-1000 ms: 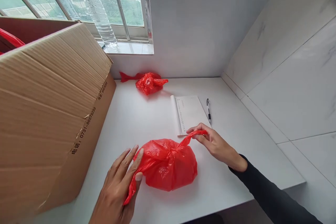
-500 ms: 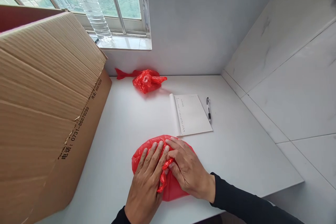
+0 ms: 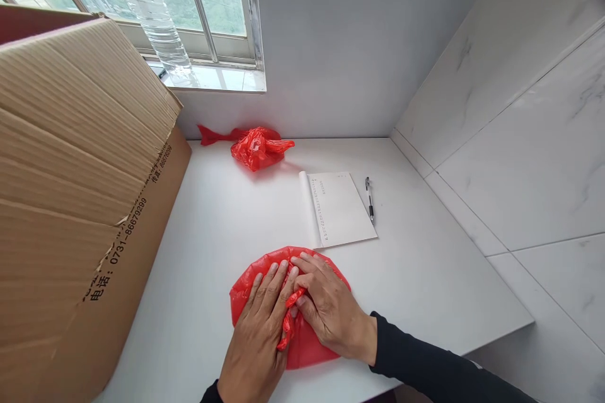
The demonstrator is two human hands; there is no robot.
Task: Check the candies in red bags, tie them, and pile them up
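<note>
A stuffed red plastic bag (image 3: 248,286) lies on the white counter (image 3: 425,277) near its front edge. My left hand (image 3: 258,334) lies over the bag's left half with fingers stretched forward, and a twisted red handle strip runs under its fingers. My right hand (image 3: 326,308) covers the bag's right half, its fingers curled and pinching the twisted red strip where the two hands meet. Both hands press down on the bag.
A large open cardboard box (image 3: 80,195) fills the left side. A second knotted red bag (image 3: 255,146) lies at the back by the wall. A notepad (image 3: 340,208) and a pen (image 3: 369,198) lie behind the hands. A clear plastic bottle (image 3: 151,19) stands on the windowsill.
A second ago my hands held the bag's two handle strips pulled apart to the sides. They have since come together on top of the bag and now press it down.
</note>
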